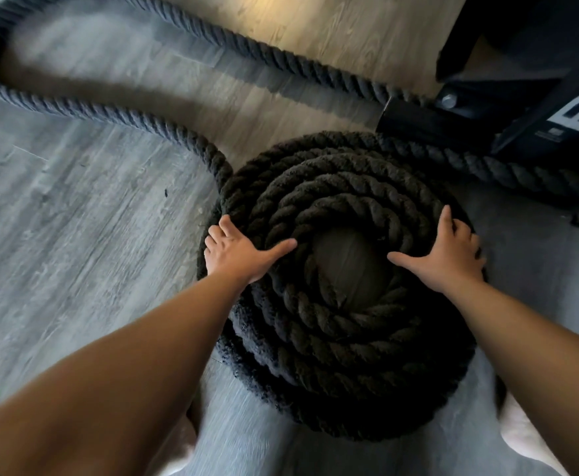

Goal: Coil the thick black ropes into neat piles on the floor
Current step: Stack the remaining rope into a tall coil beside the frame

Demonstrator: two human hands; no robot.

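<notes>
I'm pressing my spread left hand (236, 250) and right hand (449, 255) flat on the coil (343, 355), gripping nothing; the rope under my fingers looks heavy and stiff, best grasped at the loose strand (75, 104) beyond them.

A: How are we holding our arms?
B: We're stretching both forward, left hand (238, 250) and right hand (447, 257) lying palm-down, fingers spread, thumbs pointing inward.

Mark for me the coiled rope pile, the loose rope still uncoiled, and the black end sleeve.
coiled rope pile (349, 365), head view, on the near turns of the coil.
loose rope (85, 109), head view, on the stretch left of the pile.
end sleeve (408, 120), head view, mid-sleeve.
</notes>
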